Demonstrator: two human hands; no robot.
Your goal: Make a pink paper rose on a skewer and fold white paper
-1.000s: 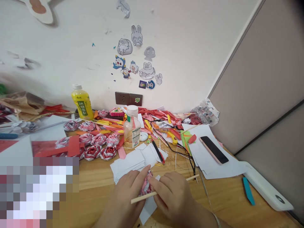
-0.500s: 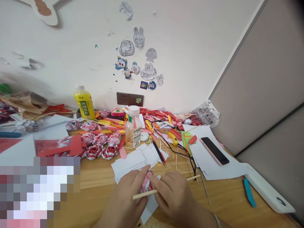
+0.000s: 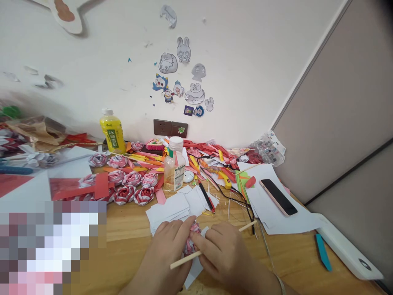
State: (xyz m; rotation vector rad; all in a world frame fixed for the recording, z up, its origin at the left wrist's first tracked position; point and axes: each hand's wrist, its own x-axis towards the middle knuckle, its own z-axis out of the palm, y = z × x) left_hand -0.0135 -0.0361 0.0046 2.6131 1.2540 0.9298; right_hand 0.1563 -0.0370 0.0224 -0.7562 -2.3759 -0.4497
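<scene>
Between my two hands, at the near middle of the table, is a pink and white paper flower, partly covered by my fingers. My left hand is closed round its left side, with the index finger over the top. My right hand presses the flower from the right with its fingertips and also holds a thin wooden stick. That stick crosses in front of the flower, and its far end comes out beyond the right hand. A piece of white paper lies beneath the hands.
White paper slips and pens lie beyond my hands. Several finished paper roses, a yellow bottle, a clear bottle and coloured strips stand or lie farther back. At right are a phone and a teal object.
The stick has tilted more steeply, its near end a little lower. The flower has turned slightly between my fingers. The whole view has shifted a little.
</scene>
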